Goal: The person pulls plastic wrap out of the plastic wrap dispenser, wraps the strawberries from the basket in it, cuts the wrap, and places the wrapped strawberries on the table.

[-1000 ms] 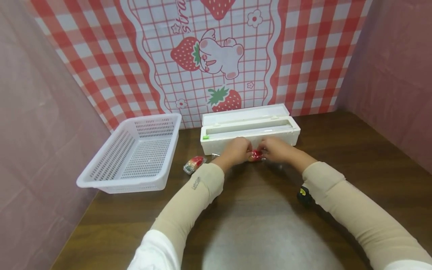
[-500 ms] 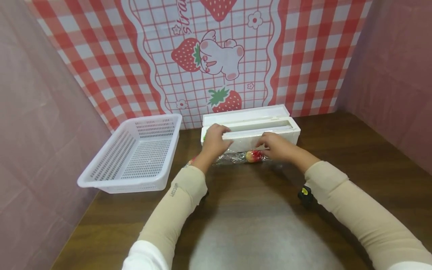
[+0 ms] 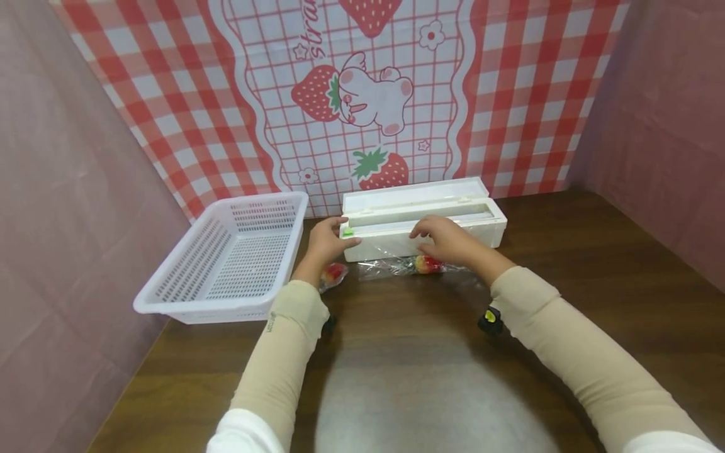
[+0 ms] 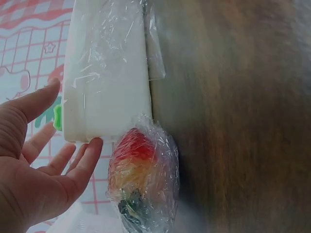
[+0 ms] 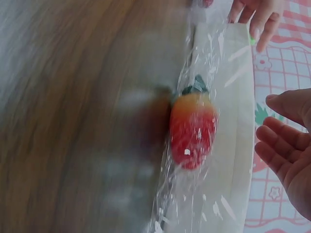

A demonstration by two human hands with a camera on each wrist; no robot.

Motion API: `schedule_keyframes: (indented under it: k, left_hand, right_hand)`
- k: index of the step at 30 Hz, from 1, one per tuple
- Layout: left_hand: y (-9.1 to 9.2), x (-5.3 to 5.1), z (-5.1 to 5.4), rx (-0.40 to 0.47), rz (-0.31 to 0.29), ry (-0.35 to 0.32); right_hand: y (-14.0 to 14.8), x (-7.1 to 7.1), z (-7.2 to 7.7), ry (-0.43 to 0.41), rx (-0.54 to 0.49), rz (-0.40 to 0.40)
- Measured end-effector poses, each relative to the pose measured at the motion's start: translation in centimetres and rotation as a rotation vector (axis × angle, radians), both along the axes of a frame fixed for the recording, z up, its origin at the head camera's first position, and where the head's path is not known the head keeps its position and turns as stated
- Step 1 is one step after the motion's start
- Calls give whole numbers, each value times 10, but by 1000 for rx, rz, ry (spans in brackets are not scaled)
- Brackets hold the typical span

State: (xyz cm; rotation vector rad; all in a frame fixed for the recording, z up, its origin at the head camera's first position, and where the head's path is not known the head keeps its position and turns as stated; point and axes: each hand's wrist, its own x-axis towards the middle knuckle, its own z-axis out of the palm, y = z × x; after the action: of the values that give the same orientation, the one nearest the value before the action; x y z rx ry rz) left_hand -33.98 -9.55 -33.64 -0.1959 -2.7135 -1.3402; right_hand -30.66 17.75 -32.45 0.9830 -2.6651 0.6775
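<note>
A white cling film box (image 3: 382, 247) stands lengthwise, its lid tipped back and a green slider (image 3: 348, 232) at its left end. Cling film (image 3: 378, 269) hangs over its front onto the table, and a red-and-yellow strawberry (image 3: 428, 265) with green leaves lies on the film. My left hand (image 3: 325, 244) is at the box's left end, fingertips against it or very near, thumb spread. My right hand (image 3: 444, 239) hovers over the box's front, fingers loosely bent and holding nothing. Beside the left wrist lies a second strawberry (image 4: 138, 174), wrapped in crinkled film.
A white perforated plastic basket (image 3: 272, 306) stands to the left on the brown wooden table (image 3: 408, 365). Behind the box hangs a red checked cloth (image 3: 510, 126) with strawberry prints. Pink cloth walls (image 3: 651, 163) close off both sides.
Both hands have left the strawberry in front of the box. The left hand has moved left to the box's end. The right hand has lifted slightly and shifted left over the box's front.
</note>
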Motion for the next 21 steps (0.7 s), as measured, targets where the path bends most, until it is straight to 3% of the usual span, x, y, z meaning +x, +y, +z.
schedule_keyframes:
  k: [6,11,15,21]
  left_hand:
    - [0,-4,-5,5,26,-25]
    - [-1,-6,-9,-22,47,-2]
    - [-4,-10,-12,-74,51,56]
    - [-2,-10,-9,-229,76,123]
  right_hand:
    - [-18,-3,2,16,-11,2]
    - [-40,-9,6,30,-45,-2]
    - [-64,-20,10,49,-58,-10]
    - [-106,-33,11,11,21,-50]
